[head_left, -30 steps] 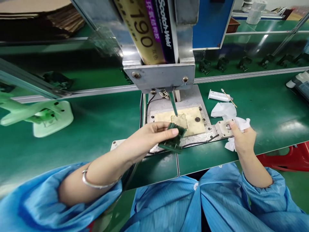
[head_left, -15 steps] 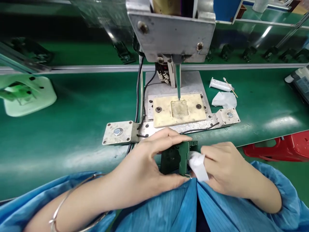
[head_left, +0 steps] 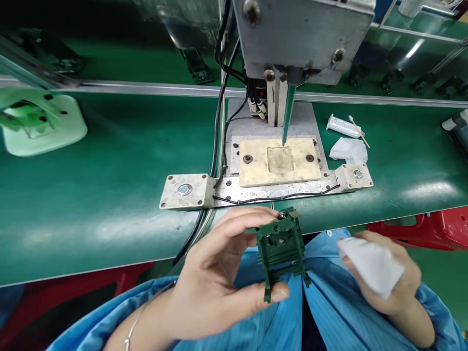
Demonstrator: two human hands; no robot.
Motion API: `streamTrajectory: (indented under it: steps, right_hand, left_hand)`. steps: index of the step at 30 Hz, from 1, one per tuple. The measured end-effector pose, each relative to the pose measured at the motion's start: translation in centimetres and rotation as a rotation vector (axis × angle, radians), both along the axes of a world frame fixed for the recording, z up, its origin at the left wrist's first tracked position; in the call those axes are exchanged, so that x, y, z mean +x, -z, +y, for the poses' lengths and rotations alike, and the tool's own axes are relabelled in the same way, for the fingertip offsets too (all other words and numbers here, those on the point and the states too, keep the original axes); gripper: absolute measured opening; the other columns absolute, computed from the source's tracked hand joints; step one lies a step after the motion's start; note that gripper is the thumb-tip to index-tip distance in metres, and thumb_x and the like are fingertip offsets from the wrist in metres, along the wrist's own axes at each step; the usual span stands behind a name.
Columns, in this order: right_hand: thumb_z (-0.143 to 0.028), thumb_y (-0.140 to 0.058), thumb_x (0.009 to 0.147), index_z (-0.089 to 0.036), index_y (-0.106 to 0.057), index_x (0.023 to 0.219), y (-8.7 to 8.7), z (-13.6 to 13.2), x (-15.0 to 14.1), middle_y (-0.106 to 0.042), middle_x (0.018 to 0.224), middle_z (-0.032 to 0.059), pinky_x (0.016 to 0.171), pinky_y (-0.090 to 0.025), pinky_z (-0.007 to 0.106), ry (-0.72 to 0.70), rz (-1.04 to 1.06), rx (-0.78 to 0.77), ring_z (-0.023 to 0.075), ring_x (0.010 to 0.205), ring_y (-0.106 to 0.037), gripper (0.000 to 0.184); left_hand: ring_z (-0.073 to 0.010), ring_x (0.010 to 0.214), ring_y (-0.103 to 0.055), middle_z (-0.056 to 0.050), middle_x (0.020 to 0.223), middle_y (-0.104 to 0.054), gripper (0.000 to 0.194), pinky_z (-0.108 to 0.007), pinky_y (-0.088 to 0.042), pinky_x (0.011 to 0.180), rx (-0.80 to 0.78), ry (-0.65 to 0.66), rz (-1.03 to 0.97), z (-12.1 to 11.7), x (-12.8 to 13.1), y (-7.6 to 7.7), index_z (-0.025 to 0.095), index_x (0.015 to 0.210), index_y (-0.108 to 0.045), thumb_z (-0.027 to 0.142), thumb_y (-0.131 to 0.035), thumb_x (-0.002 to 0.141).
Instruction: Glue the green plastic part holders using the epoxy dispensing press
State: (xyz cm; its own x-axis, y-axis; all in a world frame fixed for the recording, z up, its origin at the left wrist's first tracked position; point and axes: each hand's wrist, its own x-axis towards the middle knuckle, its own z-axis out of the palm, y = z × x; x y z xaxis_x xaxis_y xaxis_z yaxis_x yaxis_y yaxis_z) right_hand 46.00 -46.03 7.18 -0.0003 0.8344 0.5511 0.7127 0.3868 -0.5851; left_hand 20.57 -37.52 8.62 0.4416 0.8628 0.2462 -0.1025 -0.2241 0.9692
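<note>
Between the thumb and fingers of my left hand [head_left: 223, 273] is a dark green plastic housing [head_left: 281, 248], its open, ribbed side turned toward me. It is held in front of the bench edge, over my blue smock. My right hand [head_left: 395, 273], apart from the housing on the right, grips a crumpled white wipe [head_left: 373, 263]; the hand is slightly blurred. Beyond the hands stands a press machine [head_left: 303, 44] with a thin green nozzle [head_left: 288, 114] pointing down at a cream fixture plate [head_left: 252, 175], which has a square recess.
Button boxes [head_left: 185, 190] flank the fixture, with black cables [head_left: 215, 122] at its left. A white tube [head_left: 343, 125], a cotton swab [head_left: 360, 131] and another white wipe [head_left: 349, 150] lie to the right. A pale green stand [head_left: 66, 131] is far left; a red stool [head_left: 446, 226] is below right.
My right hand has drawn the wipe out of the housing and moved away to the right. My left hand has turned the housing so its open side faces me. The view has shifted slightly.
</note>
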Motion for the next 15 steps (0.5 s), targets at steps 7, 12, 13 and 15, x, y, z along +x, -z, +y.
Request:
streamTrajectory:
  steps: [7, 12, 13, 15]
  right_hand:
    - [-0.014, -0.037, 0.102, -0.019, -0.053, 0.069, -0.4, 3.0, -3.5, -0.035, 0.057, -0.0023, 0.048, -0.020, 0.032, -0.448, -0.048, 0.177, 0.0149, 0.050, -0.033, 0.037]
    - [-0.013, -0.039, 0.098, -0.020, -0.050, 0.063, -0.4, 3.5, -4.2, -0.041, 0.058, 0.0007, 0.049, -0.020, 0.033, -0.436, -0.146, 0.173, 0.0156, 0.052, -0.035, 0.037]
    - [-0.014, -0.039, 0.098, -0.021, -0.051, 0.066, -0.4, 3.5, -4.2, -0.041, 0.058, 0.0006, 0.049, -0.021, 0.033, -0.437, -0.160, 0.158, 0.0158, 0.051, -0.035, 0.035]
    - [-0.017, -0.043, 0.098, -0.021, -0.053, 0.073, -0.2, 3.5, -3.8, -0.043, 0.058, -0.0004, 0.047, -0.025, 0.032, -0.399, -0.178, 0.168, 0.0156, 0.050, -0.038, 0.028]
  left_hand:
    - [-0.0295, 0.109, -0.067, -0.006, 0.114, -0.068, 0.062, -0.042, -0.063, 0.096, 0.086, 0.030, -0.015, 0.0, 0.1, -0.2, 0.036, 0.128, -0.066, 0.029, -0.093, 0.073]
    - [-0.0283, 0.109, -0.066, -0.005, 0.113, -0.069, 0.065, -0.040, -0.061, 0.099, 0.110, 0.039, -0.024, 0.0, 0.2, 0.3, 0.034, 0.128, -0.066, 0.027, -0.094, 0.070]
    - [-0.0275, 0.111, -0.066, -0.005, 0.113, -0.069, 0.064, -0.038, -0.060, 0.100, 0.104, 0.033, -0.035, 0.0, 0.1, 0.4, 0.033, 0.127, -0.066, 0.026, -0.094, 0.070]
    - [-0.0264, 0.115, -0.065, -0.006, 0.116, -0.067, 0.060, -0.034, -0.059, 0.101, 0.061, 0.028, -0.061, 0.0, 0.0, 0.5, 0.032, 0.127, -0.066, 0.025, -0.092, 0.073]
